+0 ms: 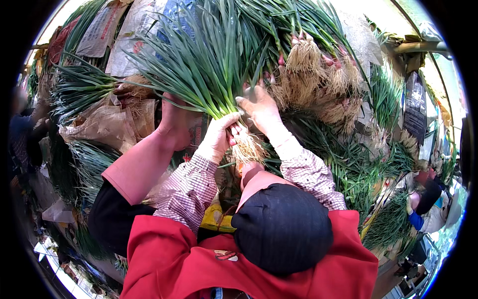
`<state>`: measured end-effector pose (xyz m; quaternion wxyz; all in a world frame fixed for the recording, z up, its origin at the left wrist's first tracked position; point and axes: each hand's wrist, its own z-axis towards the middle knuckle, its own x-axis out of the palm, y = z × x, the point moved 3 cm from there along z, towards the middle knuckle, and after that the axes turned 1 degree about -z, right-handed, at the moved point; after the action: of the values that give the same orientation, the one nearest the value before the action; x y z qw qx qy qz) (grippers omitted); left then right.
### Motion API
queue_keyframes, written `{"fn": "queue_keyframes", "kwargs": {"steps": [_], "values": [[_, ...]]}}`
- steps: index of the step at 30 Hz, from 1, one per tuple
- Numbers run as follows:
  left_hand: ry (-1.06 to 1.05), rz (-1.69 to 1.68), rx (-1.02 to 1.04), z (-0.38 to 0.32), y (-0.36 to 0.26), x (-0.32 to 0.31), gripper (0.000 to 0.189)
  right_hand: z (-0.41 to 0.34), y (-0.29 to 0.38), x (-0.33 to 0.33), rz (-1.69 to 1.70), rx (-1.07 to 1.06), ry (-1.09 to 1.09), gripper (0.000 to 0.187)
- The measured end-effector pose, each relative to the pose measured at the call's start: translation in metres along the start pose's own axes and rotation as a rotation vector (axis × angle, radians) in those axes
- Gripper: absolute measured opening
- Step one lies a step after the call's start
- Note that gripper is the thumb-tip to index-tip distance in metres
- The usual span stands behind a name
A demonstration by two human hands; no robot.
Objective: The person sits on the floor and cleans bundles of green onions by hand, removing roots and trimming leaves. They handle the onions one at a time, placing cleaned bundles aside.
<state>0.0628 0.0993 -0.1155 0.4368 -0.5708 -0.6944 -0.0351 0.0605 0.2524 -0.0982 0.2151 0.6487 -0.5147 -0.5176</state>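
My left hand (220,135) grips a bunch of green garlic (214,84) just above its pink bulbs. The long green leaves fan upward, away from me, and the pale fringe of roots (247,149) hangs toward my body. Close against the right side of these stems is my right hand (262,109), fingers bent and thumb pointing left. Whether anything is pinched in its fingers cannot be made out. Just beyond it lies a pile of more green garlic (306,63), with pink bulbs and tangled dry roots facing me.
At left, another garlic bunch (93,84) lies by a tan woven sack (108,129). Printed white sacks (130,45) lie beyond. Loose green leaves (358,168) cover the ground at right. Other people (429,202) sit at the right and left edges. A pole (422,47) stands out upper right.
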Motion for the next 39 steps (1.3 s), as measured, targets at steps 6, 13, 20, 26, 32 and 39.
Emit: {"fn": "queue_keyframes", "kwargs": {"steps": [6, 13, 20, 26, 32, 39], "values": [[-0.04, -0.157, 0.077, 0.005, -0.017, -0.011, 0.02, -0.028, -0.035, -0.042, 0.748, 0.038, -0.057, 0.017], [0.159, -0.389, -0.075, 0.004, -0.029, -0.025, 0.05, -0.028, -0.025, -0.08, -0.733, -0.027, 0.26, 0.054], [0.274, -0.291, 0.075, -0.014, -0.086, 0.003, 0.044, 0.078, 0.017, -0.099, -0.907, -0.085, -0.045, 0.032], [0.266, -0.297, -0.034, 0.002, -0.042, 0.003, 0.044, -0.042, 0.024, -0.005, -0.445, -0.167, 0.263, 0.038], [0.122, -0.214, -0.08, 0.005, -0.016, -0.006, 0.039, -0.018, -0.014, -0.024, 0.252, 0.033, 0.332, 0.048], [-0.118, -0.063, 0.012, 0.013, -0.007, -0.018, 0.018, 0.009, -0.021, 0.03, 1.12, 0.363, -0.053, 0.016]]}}
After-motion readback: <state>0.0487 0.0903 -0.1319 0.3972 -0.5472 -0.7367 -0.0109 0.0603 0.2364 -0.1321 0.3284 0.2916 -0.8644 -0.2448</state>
